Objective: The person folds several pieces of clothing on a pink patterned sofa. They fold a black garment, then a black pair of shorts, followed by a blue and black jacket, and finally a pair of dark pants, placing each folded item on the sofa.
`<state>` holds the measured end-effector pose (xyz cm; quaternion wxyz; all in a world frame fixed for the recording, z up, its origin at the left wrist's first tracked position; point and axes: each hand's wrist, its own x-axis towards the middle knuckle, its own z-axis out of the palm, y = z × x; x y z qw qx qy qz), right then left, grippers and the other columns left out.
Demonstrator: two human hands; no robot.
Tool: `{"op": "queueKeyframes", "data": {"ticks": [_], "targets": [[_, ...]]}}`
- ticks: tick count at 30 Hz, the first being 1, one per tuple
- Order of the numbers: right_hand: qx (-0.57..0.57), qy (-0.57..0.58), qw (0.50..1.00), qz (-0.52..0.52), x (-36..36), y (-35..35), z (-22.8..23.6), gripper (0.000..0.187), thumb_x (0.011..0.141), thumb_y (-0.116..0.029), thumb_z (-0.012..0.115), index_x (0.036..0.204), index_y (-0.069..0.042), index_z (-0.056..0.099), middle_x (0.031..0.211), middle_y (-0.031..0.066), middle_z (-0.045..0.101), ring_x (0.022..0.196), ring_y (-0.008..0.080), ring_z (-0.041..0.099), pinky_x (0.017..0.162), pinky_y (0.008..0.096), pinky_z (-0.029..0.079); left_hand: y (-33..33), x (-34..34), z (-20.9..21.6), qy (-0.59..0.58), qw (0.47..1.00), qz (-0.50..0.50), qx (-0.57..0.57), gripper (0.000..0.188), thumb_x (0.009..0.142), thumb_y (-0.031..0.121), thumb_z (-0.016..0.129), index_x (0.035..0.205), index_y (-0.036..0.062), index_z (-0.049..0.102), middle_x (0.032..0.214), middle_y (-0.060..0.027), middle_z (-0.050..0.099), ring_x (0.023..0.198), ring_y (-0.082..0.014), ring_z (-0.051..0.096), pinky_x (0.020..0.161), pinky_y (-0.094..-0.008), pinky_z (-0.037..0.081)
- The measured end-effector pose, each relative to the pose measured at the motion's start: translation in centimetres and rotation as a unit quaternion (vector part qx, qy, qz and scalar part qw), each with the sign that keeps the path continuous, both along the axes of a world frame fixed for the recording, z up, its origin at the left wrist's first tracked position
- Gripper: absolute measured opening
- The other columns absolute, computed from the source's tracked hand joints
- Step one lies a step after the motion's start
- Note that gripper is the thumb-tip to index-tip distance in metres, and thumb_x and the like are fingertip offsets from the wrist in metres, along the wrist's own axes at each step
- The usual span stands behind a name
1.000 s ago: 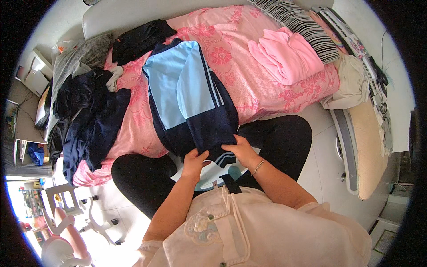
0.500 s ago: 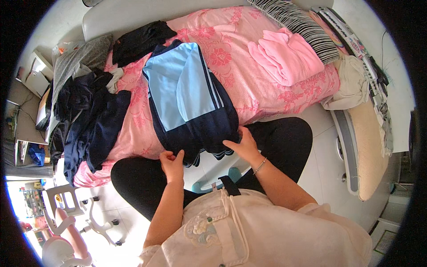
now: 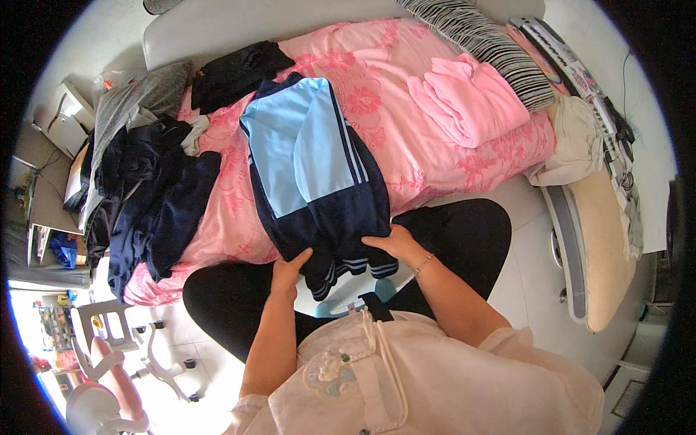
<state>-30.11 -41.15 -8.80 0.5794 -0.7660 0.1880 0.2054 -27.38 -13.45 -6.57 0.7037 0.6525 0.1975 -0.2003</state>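
A light-blue and navy jacket (image 3: 290,152) lies lengthwise over the near edge of the bed, its collar pointing away from me. Its sleeves are folded in over the body, and their striped cuffs (image 3: 355,266) hang past the lower edge, between my knees. At the lower left corner, my left hand (image 3: 290,270) grips the navy cloth, thumb on top and fingers hidden beneath. My right hand (image 3: 399,246) pinches the lower right side in the same way, its thumb pointing inward across the fabric.
A pink floral cover (image 3: 384,80) spreads over the bed. Folded pink clothing (image 3: 471,101) lies at the right, by a striped pillow (image 3: 500,58). Dark clothes (image 3: 159,196) are heaped at the left, with a black garment (image 3: 239,72) behind. A white chair (image 3: 109,326) stands lower left.
My hands have come closer together, drawing in the jacket's lower part. The striped cuffs hang lower toward me. The whole view has shifted slightly.
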Motion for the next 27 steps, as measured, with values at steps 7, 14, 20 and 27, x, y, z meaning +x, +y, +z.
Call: {"op": "queueKeyframes", "data": {"ticks": [7, 14, 20, 27], "targets": [[0.33, 0.022, 0.942, -0.064, -1.8, 0.6, 4.8, 0.06, 0.076, -0.03, 0.077, 0.124, 0.001, 0.057, 0.115, 0.009, 0.063, 0.103, 0.0189, 0.059, 0.093, 0.0321, 0.043, 0.5, -0.9, 1.7, 0.052, 0.993, -0.036, -0.096, 0.06, 0.076, 0.017, 0.076, 0.128, -0.0006, 0.05, 0.124, -0.0113, 0.059, 0.114, -0.0266, 0.054, 0.102, -0.0363, 0.035], [0.443, 0.122, 0.885, -0.068, -3.4, 0.3, 5.7, 0.061, 0.077, -0.029, 0.076, 0.126, -0.001, 0.053, 0.119, 0.0096, 0.061, 0.102, 0.019, 0.06, 0.092, 0.0325, 0.045, 0.8, -1.3, 2.2, 0.149, 0.977, 0.008, -0.15, 0.053, 0.078, 0.017, 0.074, 0.123, 0.0, 0.053, 0.114, -0.0131, 0.064, 0.103, -0.028, 0.062, 0.094, -0.0411, 0.047], [0.242, 0.056, 0.966, -0.075, -4.2, -0.2, 1.8, 0.038, 0.076, -0.013, 0.074, 0.111, 0.0, 0.064, 0.108, 0.0095, 0.066, 0.095, 0.0196, 0.063, 0.086, 0.0344, 0.049, -0.2, -1.7, 4.6, 0.212, 0.955, 0.029, -0.204, 0.047, 0.078, 0.018, 0.072, 0.119, -0.0012, 0.056, 0.111, -0.0165, 0.064, 0.1, -0.0322, 0.063, 0.093, -0.0427, 0.049], [0.378, 0.073, 0.92, -0.08, -4.2, 0.4, 6.2, 0.044, 0.075, -0.012, 0.073, 0.115, 0.0, 0.061, 0.108, 0.0118, 0.066, 0.095, 0.0228, 0.063, 0.087, 0.0383, 0.048, 0.9, -3.0, 4.6, 0.209, 0.949, -0.042, -0.234, 0.053, 0.077, 0.025, 0.073, 0.12, 0.0004, 0.056, 0.115, -0.0142, 0.063, 0.105, -0.0308, 0.06, 0.097, -0.0431, 0.045]]}}
